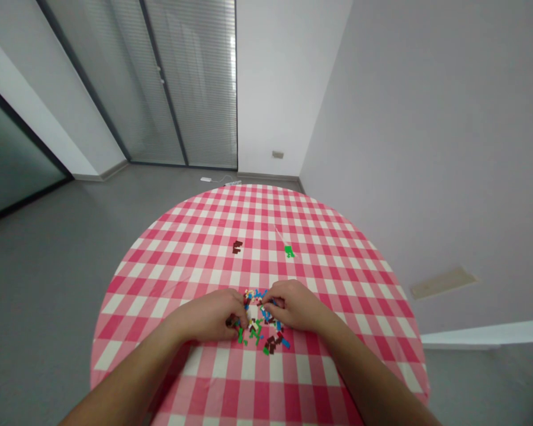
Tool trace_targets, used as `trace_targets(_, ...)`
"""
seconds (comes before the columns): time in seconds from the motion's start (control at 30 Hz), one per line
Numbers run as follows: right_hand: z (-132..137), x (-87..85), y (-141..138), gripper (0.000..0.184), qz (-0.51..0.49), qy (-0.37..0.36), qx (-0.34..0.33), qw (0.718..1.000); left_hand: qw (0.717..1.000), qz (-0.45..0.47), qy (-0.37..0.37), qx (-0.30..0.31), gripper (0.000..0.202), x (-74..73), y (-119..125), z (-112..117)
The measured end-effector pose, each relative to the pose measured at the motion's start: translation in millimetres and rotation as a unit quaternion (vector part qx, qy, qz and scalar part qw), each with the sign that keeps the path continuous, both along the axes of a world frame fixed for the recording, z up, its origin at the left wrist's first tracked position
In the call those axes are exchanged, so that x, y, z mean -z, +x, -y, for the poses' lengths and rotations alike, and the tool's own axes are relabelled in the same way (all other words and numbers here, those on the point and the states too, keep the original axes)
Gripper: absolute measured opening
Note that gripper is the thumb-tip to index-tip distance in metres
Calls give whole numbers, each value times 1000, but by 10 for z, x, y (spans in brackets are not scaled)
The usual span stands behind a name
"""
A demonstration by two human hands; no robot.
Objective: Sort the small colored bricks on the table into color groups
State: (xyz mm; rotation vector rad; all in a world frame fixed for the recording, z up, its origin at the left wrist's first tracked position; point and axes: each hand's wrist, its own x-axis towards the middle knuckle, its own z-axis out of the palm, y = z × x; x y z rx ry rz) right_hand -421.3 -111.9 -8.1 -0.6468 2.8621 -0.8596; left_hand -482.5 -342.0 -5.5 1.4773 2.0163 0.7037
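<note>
Two half-curled hands (217,313) (295,305), grip unclear, at small bricks (257,330), wide tablecloth (160,272) margins to either edge

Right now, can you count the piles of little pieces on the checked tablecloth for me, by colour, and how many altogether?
Brown pile: 1
Green pile: 1
Mixed-colour pile: 1
Total: 3 piles. The single pieces are too small and jumbled to count.

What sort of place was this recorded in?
An indoor room, perhaps an office: blind-covered glass panels, a plain grey floor and a pale wall suggest so.
</note>
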Motion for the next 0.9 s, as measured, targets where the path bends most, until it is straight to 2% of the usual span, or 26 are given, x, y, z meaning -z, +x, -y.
trace_targets(0.13,-9,30,-6,17,-9,-4,-5,1000,999,-9,29,27,29,55,-9,1)
trace_targets(0.27,-20,67,-4,18,-14,-15,-10,1000,999,-9,35,22,28,104,-5,-3)
trace_targets(0.43,-22,65,-3,17,-14,-19,-8,1000,999,2,34,13,20,74,0,-30)
trace_targets(0.53,-15,52,-8,15,-16,-16,4,1000,998,27,54,-24,12,39,-9,-47)
trace_targets(0.73,31,71,-6,18,-34,-33,31,998,980,18,106,-167,14,34,-54,-63)
trace_targets(0.9,77,137,-1,24,-71,-44,26,996,968,26,132,-211,11,41,-62,-83)
